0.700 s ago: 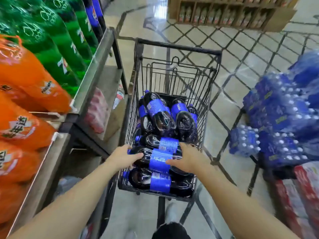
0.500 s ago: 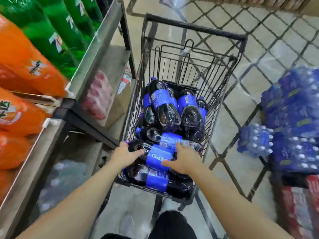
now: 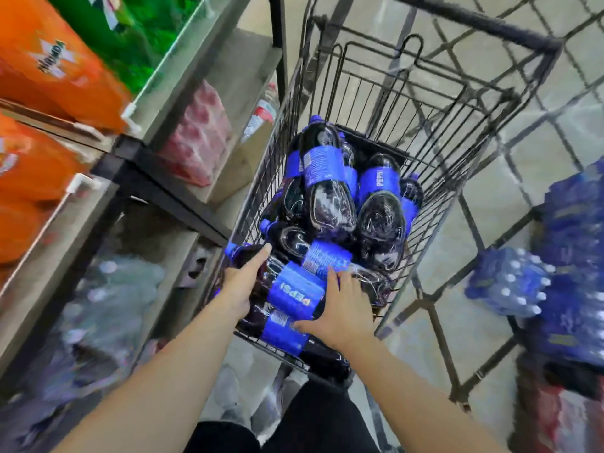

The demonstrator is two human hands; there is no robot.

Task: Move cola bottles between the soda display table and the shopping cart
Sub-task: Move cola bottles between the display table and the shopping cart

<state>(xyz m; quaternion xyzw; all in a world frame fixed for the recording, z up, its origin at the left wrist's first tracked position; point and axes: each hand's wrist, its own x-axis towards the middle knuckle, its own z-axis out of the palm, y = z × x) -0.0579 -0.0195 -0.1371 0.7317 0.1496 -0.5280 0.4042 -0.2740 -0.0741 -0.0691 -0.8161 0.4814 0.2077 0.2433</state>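
Both hands on top cola bottle [image 3: 295,291] lying crosswise in shopping cart [image 3: 434,103]: left hand [image 3: 242,282] cups neck end, right hand [image 3: 340,308] wraps label end, presumably to lift it level.

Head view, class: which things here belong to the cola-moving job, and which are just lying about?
Part of the job:
- cola bottle under both hands
- left hand
- right hand
- shopping cart
- other cola bottles in it

Just lying about:
- orange soda bottles
- green soda bottles
- blue water packs
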